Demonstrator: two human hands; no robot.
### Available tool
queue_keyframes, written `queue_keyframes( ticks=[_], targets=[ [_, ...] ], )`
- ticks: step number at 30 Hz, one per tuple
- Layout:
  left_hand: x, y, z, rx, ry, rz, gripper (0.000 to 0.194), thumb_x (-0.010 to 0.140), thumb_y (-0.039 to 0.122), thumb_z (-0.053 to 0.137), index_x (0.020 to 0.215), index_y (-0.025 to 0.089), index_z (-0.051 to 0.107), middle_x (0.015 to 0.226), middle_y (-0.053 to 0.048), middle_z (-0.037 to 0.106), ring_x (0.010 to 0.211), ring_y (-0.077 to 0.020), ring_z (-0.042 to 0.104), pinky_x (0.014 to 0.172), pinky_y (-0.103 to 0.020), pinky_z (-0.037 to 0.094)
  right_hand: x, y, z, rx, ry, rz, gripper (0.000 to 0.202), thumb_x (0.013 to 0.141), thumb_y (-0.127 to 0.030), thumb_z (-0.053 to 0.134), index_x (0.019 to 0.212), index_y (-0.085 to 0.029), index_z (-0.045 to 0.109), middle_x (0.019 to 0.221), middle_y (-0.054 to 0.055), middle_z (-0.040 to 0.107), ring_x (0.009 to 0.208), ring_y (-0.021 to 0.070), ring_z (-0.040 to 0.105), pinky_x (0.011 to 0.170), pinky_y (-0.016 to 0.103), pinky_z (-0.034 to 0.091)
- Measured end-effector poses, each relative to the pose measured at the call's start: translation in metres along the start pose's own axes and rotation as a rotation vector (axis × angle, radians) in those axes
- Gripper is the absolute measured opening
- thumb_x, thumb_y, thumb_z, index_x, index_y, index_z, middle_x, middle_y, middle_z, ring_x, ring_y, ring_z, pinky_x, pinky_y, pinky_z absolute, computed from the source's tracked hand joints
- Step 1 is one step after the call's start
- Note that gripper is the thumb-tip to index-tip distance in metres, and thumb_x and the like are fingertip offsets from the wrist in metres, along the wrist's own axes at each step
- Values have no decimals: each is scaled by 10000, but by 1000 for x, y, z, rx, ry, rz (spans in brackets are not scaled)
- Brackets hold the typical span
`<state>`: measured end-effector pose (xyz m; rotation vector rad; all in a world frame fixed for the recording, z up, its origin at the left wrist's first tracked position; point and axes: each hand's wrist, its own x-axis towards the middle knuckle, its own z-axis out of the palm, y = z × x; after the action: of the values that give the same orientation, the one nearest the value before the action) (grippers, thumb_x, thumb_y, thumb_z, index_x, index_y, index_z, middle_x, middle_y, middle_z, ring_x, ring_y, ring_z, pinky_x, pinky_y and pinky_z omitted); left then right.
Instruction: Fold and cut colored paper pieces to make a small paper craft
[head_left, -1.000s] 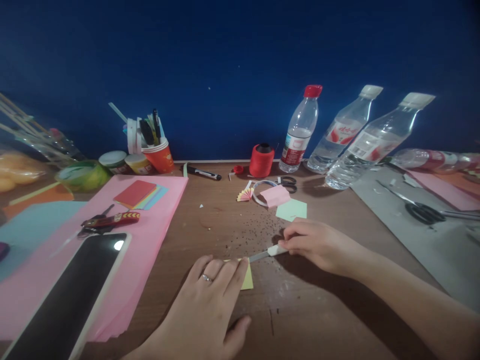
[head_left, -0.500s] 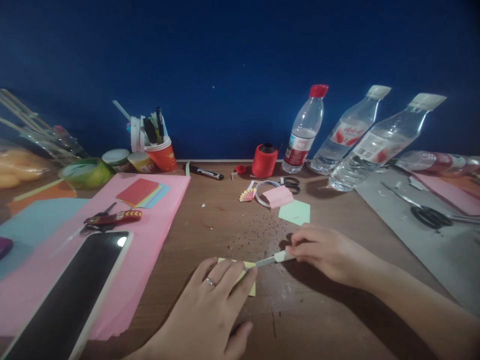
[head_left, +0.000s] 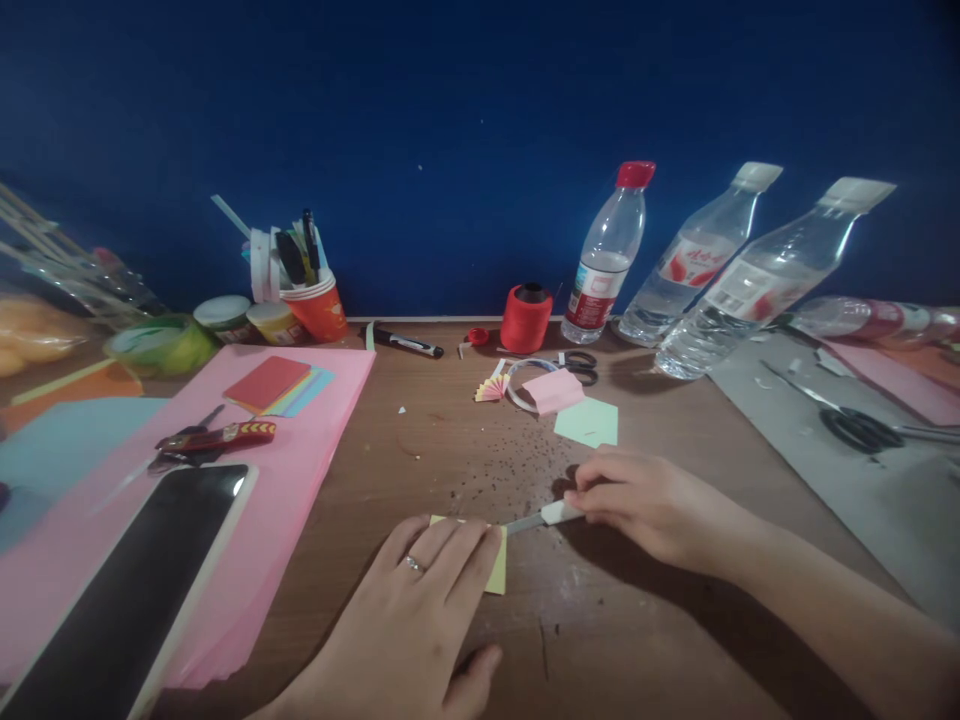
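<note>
My left hand (head_left: 420,610) lies flat over a small yellow paper (head_left: 495,577), its fingers stretched out and pressing the sheet to the table. Much of the paper is hidden under that hand. In my right hand (head_left: 637,505) is a utility knife (head_left: 561,512), pinched by its white handle. Its metal blade points left and meets the paper's right edge beside my left fingertips; whether the tip lies under or inside the paper is hidden. Dark specks are scattered on the wooden table (head_left: 637,640) beyond the knife. A green paper piece (head_left: 589,423) lies past my right hand.
A phone (head_left: 135,590) rests on pink sheets (head_left: 315,430) at left. Toward the back are a pen cup (head_left: 319,308), a red thread spool (head_left: 525,320), scissors (head_left: 581,367), a pink paper (head_left: 553,390) and a red-capped bottle (head_left: 606,250). More scissors (head_left: 862,430) lie at right.
The knife has drawn slightly right, its blade showing less over the yellow paper. My left hand stays pressed on the sheet. The whole view has shifted a little.
</note>
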<state>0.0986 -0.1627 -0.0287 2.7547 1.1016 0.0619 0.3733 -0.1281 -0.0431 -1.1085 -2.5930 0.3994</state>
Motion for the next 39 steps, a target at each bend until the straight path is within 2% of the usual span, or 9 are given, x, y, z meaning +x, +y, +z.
queue_keyframes(
  ticks=[19,29,39],
  targets=[
    [1,-2,0,-15,-17,14,587,712,279,471,1278,202,338,1231,-41,484,1077,-233,415,954,-419,281,4,-2,0,-16,-6,-3,184,812,-162,455,893,-208,614,853,40,561,719,119,487,629,235,384],
    [1,1,-3,-40,0,-4,576,703,263,472,1265,210,353,1209,-44,498,1067,-234,431,943,-414,316,8,-7,-2,-21,-26,-3,186,819,-165,451,906,-210,610,858,41,562,748,124,496,645,244,393],
    [-6,0,7,17,25,-39,597,726,291,468,1280,137,308,1249,-103,461,1120,-257,409,898,-401,398,7,-4,-2,-10,-29,9,171,813,-161,466,898,-203,609,861,39,557,744,122,487,643,237,388]
  ],
)
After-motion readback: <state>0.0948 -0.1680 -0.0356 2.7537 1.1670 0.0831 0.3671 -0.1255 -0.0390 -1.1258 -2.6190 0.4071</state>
